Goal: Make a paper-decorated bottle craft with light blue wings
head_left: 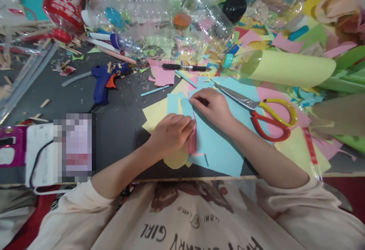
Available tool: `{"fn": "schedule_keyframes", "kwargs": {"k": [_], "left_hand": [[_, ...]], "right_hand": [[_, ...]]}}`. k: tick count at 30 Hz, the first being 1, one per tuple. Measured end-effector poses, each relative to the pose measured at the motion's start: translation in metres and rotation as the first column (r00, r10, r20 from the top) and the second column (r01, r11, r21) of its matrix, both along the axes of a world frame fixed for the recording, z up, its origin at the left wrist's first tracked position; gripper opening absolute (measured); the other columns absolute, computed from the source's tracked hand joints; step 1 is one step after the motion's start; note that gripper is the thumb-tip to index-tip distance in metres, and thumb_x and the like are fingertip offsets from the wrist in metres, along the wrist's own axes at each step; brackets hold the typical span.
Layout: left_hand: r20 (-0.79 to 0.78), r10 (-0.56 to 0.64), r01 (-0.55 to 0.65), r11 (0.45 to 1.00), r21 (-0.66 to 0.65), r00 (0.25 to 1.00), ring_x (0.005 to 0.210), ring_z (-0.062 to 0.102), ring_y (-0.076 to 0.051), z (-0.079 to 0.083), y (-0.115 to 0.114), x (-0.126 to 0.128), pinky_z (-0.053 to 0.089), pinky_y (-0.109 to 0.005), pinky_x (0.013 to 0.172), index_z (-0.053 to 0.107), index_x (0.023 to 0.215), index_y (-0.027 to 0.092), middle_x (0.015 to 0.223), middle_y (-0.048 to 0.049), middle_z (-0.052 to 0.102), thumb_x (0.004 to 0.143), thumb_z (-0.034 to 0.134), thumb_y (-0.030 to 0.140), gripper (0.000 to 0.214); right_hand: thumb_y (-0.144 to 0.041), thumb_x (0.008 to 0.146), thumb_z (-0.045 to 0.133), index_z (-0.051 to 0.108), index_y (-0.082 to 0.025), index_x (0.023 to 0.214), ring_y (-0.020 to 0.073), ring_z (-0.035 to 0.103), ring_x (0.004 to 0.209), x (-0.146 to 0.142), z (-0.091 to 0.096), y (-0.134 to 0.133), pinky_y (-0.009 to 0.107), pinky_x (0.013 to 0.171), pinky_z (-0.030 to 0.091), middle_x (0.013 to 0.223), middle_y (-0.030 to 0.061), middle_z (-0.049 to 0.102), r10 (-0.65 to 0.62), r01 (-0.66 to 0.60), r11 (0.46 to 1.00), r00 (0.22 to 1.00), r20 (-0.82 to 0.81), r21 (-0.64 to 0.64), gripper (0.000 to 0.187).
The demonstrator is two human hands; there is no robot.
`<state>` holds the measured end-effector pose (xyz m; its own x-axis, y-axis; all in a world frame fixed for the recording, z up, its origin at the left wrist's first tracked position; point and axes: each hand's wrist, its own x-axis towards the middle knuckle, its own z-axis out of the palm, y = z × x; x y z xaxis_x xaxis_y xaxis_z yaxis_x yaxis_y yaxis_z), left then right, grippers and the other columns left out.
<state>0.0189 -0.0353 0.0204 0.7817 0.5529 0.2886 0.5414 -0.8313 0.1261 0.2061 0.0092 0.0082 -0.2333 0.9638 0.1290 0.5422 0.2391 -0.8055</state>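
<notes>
Fingers curled, my left hand [173,134] is closed over a folded pink paper strip [192,143], which shows at its right side. My right hand [213,107] pinches the upper corner of a light blue paper strip [187,107], just above the left hand. Both hands rest over a large light blue sheet [222,143]. Pale yellow paper [155,115] and a rounded yellow piece [175,159] lie around and under the left hand. Scissors [253,107] with red and yellow handles lie right of my right hand, blades pointing up-left.
A blue glue gun [101,82] lies to the left. A black pen [185,67] and rolled blue paper sticks [155,90] lie beyond the hands. Plastic bottles [128,2] and paper scraps crowd the back. A yellow-wrapped bottle [296,67] lies at right, a white device [40,151] at left.
</notes>
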Motion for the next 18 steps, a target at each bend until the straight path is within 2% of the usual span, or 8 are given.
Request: {"fn": "schedule_keyframes", "kwargs": {"k": [5, 12, 18], "left_hand": [[-0.021, 0.033, -0.032, 0.997, 0.072, 0.999, 0.076, 0.06, -0.019, 0.0018, -0.0028, 0.0037, 0.046, -0.034, 0.071, 0.063, 0.103, 0.013, 0.091, -0.0064, 0.07, 0.099, 0.045, 0.02, 0.02], [-0.032, 0.073, -0.071, 0.996, 0.06, 0.997, 0.074, 0.06, -0.018, 0.0026, -0.0077, 0.005, 0.046, -0.033, 0.074, 0.063, 0.105, 0.014, 0.091, -0.004, 0.07, 0.099, 0.046, 0.021, 0.019], [-0.035, 0.079, -0.076, 0.994, 0.074, 0.996, 0.077, 0.062, -0.019, 0.0049, -0.0099, 0.0048, 0.048, -0.032, 0.076, 0.064, 0.108, 0.009, 0.093, -0.0062, 0.07, 0.094, 0.053, 0.016, 0.019]], "right_hand": [[-0.02, 0.083, 0.057, 0.061, -0.021, 0.069, 0.0177, 0.052, 0.068, -0.0002, 0.0006, -0.0001, 0.032, 0.068, 0.041, 0.067, 0.0018, 0.061, -0.003, 0.003, 1.0, 1.0, 0.0, 0.012, 0.015], [-0.02, 0.083, 0.056, 0.062, -0.021, 0.069, 0.0178, 0.052, 0.068, -0.0003, 0.0009, 0.0, 0.033, 0.069, 0.041, 0.068, 0.002, 0.062, 0.002, -0.003, 1.0, 0.999, 0.034, 0.012, 0.015], [-0.021, 0.085, 0.055, 0.061, -0.021, 0.07, 0.0176, 0.053, 0.068, -0.0001, 0.0017, -0.0009, 0.032, 0.067, 0.041, 0.068, 0.0025, 0.062, 0.006, -0.008, 0.999, 0.998, 0.058, 0.041, 0.017]]}}
